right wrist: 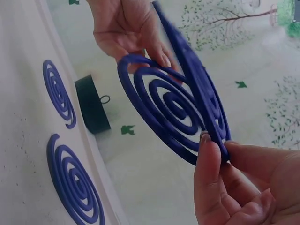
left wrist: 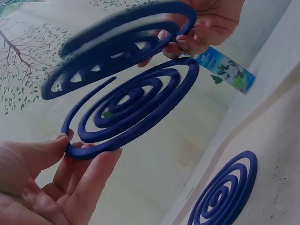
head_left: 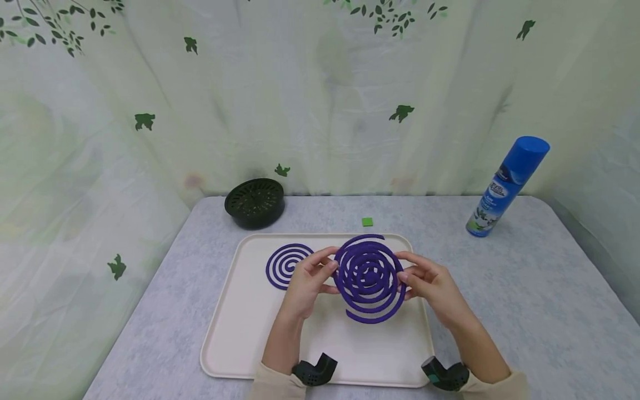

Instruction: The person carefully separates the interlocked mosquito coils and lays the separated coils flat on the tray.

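My left hand [head_left: 305, 283] pinches the rim of one dark blue mosquito coil [left wrist: 84, 153] between thumb and fingers. My right hand [head_left: 432, 286] pinches a second mosquito coil [left wrist: 79, 61] at its edge. Both coils are raised over the white tray [head_left: 225, 350] and overlap in the head view; the left wrist view shows a gap between them, wider at one end. On the tray, partly behind my left hand, lies another flat coil [head_left: 291, 245]. The right wrist view shows two coils on the tray, a nearer one [right wrist: 78, 183] and a farther one [right wrist: 58, 93].
Behind the tray at the left stands a dark round slotted holder [head_left: 255, 203] with a small ring on it. A blue spray can [head_left: 507, 186] stands at the back right. A small green square [head_left: 367, 221] lies beyond the tray, before a leaf-patterned curtain [head_left: 320, 111].
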Tool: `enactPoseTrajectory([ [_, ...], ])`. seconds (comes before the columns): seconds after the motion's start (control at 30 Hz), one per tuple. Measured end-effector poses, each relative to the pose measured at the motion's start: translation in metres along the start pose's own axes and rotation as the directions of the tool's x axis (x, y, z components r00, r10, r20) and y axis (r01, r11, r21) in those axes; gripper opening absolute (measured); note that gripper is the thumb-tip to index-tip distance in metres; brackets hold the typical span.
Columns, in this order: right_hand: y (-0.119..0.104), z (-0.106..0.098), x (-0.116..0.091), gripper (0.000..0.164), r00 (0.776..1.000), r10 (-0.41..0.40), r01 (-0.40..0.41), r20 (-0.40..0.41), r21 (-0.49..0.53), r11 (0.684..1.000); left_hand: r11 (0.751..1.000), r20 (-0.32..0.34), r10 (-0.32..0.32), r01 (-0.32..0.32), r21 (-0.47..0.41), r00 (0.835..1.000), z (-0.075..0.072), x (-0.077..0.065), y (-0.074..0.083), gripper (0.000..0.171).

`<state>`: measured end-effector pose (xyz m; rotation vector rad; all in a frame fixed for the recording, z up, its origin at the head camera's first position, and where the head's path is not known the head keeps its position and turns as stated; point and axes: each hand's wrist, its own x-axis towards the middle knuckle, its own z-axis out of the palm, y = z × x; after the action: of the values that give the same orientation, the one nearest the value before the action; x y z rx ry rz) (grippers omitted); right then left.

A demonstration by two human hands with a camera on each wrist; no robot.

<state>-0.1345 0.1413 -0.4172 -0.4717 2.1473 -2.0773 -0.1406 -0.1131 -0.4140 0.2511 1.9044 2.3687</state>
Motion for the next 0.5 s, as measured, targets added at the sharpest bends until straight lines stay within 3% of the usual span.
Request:
enactPoseTrajectory([
  [0.37,-0.0020,0.0069,-0.0002,0.040,0.999,-0.032,0.034,-0.040,0.053,0.998,1.000,-0.050,0.022,-0.023,-0.014,0.998,0.0025,-0.0013,0.0048,0.030],
  [0.5,-0.0036,0.0079,-0.0011,0.043,0.999,-0.017,0.018,-0.049,0.028,0.999,0.998,-0.056,0.067,-0.068,0.000,0.996,0.0016,-0.0014,0.0043,0.034],
])
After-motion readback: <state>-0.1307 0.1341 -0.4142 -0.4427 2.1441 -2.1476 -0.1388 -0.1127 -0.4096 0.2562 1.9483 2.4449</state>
